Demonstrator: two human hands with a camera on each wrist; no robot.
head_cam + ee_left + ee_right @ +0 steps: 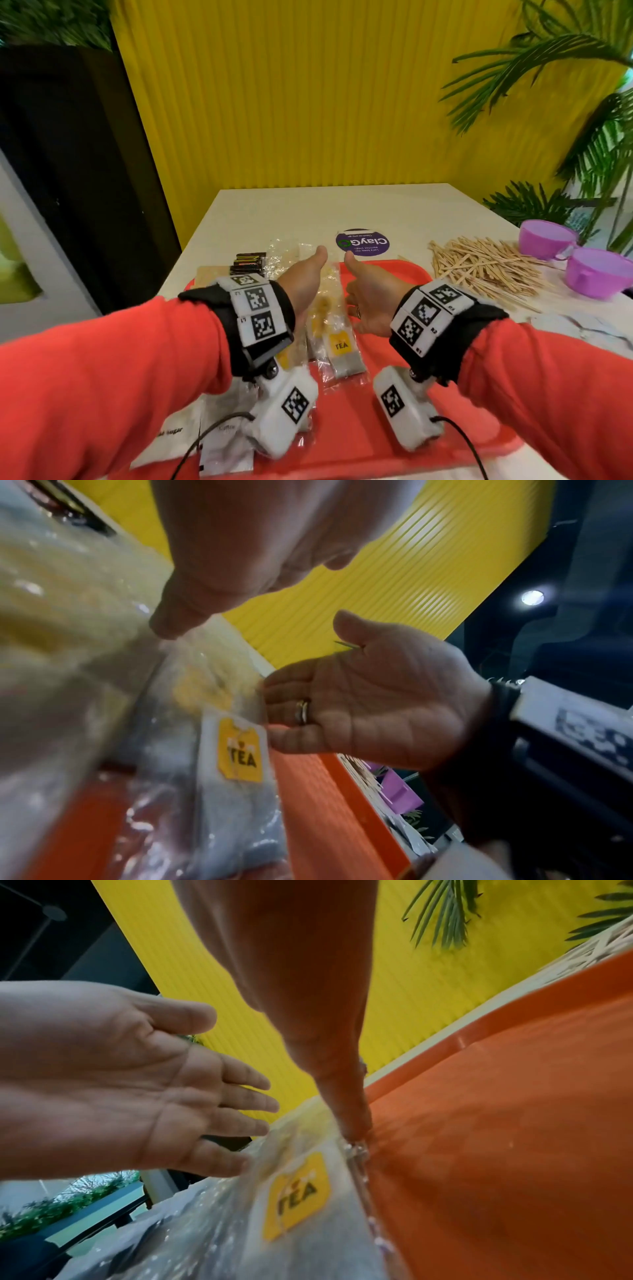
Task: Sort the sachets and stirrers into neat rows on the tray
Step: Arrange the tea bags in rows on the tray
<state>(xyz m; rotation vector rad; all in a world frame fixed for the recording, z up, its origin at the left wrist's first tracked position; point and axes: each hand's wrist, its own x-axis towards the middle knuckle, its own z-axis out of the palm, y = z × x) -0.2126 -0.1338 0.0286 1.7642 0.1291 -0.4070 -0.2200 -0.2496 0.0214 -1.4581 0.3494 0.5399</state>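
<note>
Nearest the camera, paper sachets [191,442], one printed "sugar" and one "coffee", lie at the near left corner of the red tray [394,404], partly hidden by the left sleeve and its wrist camera. Just beyond them a row of clear-wrapped tea bags [337,346] with yellow "TEA" tags runs away from the viewer down the middle-left of the tray. Both hands stand on edge on either side of this row, palms facing each other, fingers straight and thumbs up: the left hand [305,284] is along the row's left side and the right hand [371,301] along its right side, its fingers touching the wrappers. Neither hand grips anything. Further back, small dark packets [249,263] and more clear wrappers sit at the tray's far left edge. Off the tray to the right, a loose heap of wooden stirrers [486,263] lies on the white surface [291,209], with two purple cups [575,257] just beyond it. A round purple sticker [363,242] is on the surface behind the tray.
</note>
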